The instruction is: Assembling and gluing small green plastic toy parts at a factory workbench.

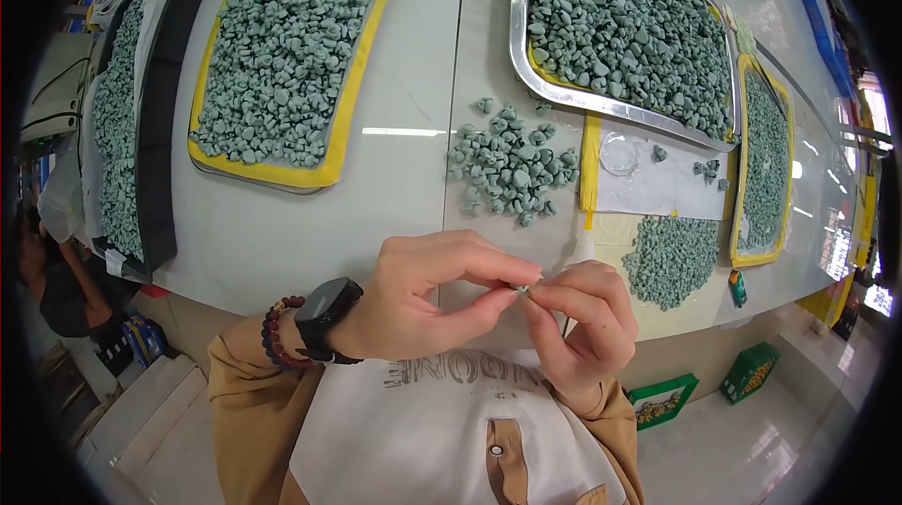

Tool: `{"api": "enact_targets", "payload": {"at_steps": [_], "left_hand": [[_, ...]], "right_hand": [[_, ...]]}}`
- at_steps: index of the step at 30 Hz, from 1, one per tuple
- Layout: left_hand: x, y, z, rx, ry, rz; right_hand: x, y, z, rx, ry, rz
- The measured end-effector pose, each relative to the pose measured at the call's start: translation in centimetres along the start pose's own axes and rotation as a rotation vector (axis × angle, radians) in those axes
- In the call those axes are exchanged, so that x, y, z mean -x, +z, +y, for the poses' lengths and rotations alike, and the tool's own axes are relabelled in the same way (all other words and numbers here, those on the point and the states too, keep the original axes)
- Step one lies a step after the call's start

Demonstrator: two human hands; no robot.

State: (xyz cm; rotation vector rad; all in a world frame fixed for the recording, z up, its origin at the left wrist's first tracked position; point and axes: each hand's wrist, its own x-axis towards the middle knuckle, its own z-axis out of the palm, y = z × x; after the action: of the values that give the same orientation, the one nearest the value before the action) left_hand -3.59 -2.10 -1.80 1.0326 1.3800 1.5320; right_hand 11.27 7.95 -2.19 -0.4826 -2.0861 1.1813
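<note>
My left hand (442, 294), with a black watch and beads at its wrist, and my right hand (590, 322) meet above the table's near edge. Thumb and fingers of both pinch a tiny grey-green piece (521, 290), mostly covered by the fingertips. Just beyond lies a loose heap of grey-green pebble-like pieces (517, 167) on the table. To the right of my right hand, smaller pieces of the same colour form a flat pile (670, 259). A white nozzle-like tip (583, 245) shows behind my right fingers.
A yellow-edged tray (349, 120) full of pieces lies far left, a metal-rimmed tray (517, 26) far right. Beside them stand a black bin (160, 129) and a narrower yellow-edged tray (736, 242). A white sheet (634, 190) bears a clear round dish (618, 155). Green boxes (691, 383) sit below.
</note>
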Motion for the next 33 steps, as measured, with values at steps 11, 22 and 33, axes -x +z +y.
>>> {"api": "enact_targets", "payload": {"at_steps": [11, 22, 33], "left_hand": [[-0.17, 0.14, 0.17, -0.032, -0.008, -0.003], [-0.02, 0.3, -0.06, -0.058, -0.031, 0.012], [0.0, 0.32, -0.16, -0.118, 0.02, 0.009]], "right_hand": [[-0.1, -0.31, -0.41, 0.237, -0.097, -0.001], [-0.29, -0.42, -0.29, 0.234, -0.078, -0.03], [-0.23, -0.18, -0.47, 0.212, -0.032, -0.025]]}}
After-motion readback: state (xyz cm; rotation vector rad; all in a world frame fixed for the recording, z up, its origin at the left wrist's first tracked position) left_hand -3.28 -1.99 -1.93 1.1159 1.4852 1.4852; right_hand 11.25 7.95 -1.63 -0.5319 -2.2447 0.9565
